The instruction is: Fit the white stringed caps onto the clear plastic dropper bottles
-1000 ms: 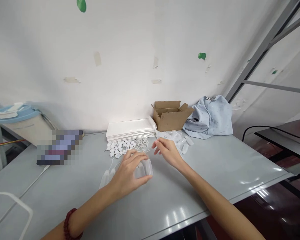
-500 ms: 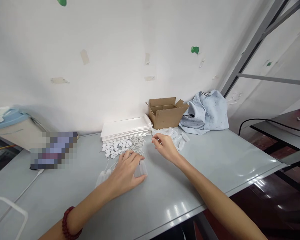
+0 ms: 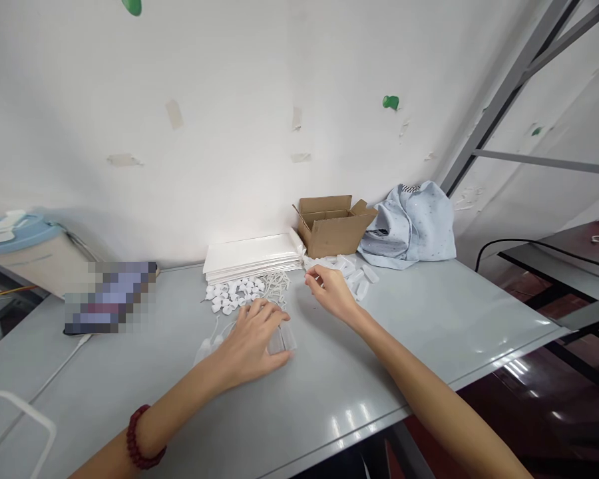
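My left hand [image 3: 257,339] lies over a small row of translucent plastic pieces [image 3: 282,338] on the table, fingers arched along their far end and thumb at the near end. Just left of it, partly covered by the wrist, are more translucent pieces with white cords [image 3: 207,347]. My right hand [image 3: 332,289] is held with thumb and fingers pinched together; whatever they hold, if anything, is too small to make out. Behind that hand is a loose pile of similar translucent pieces [image 3: 362,283]. White caps [image 3: 232,293] and small pale strips [image 3: 277,286] lie beyond my left hand.
A stack of flat white sheets [image 3: 252,256], an open cardboard box [image 3: 337,233] and a light blue cloth bag [image 3: 416,226] stand along the wall. On the left are a blurred phone [image 3: 112,299] with a cable and a blue-lidded bin [image 3: 24,246].
The view has shifted slightly. Both hands keep almost the same place and pose; a little more of the translucent pieces shows beside my left hand.
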`<control>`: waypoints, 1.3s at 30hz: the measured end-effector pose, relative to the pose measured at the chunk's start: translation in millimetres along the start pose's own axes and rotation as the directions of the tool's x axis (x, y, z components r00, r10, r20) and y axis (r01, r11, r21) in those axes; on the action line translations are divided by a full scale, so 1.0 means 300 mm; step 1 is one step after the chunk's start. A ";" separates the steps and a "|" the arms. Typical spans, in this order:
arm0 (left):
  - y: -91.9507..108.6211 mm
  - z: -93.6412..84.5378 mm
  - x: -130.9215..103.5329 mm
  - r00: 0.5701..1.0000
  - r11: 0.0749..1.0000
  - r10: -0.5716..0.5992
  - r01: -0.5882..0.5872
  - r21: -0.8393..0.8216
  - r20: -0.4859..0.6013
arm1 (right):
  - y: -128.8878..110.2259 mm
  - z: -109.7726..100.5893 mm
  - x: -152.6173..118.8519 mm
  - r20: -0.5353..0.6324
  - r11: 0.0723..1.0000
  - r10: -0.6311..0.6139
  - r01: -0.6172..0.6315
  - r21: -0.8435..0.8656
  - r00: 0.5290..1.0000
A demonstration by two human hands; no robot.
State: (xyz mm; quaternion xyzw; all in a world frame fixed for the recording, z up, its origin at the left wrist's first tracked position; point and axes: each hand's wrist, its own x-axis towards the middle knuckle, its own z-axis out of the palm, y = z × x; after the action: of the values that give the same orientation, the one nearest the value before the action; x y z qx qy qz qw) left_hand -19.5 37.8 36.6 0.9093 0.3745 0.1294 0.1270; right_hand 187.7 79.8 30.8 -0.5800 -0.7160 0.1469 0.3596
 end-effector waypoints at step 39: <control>-0.207 -0.092 -0.028 0.755 0.897 -0.434 0.309 -0.317 -0.492 | 0.130 0.026 0.054 0.105 0.776 -0.208 0.229 -0.587 0.973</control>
State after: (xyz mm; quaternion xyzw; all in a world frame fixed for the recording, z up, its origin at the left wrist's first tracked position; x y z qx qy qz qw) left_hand -74.5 78.2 40.7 0.7202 0.5524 0.3973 0.1351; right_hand 209.5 107.7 6.3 -0.5738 -0.7942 -0.1180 0.1616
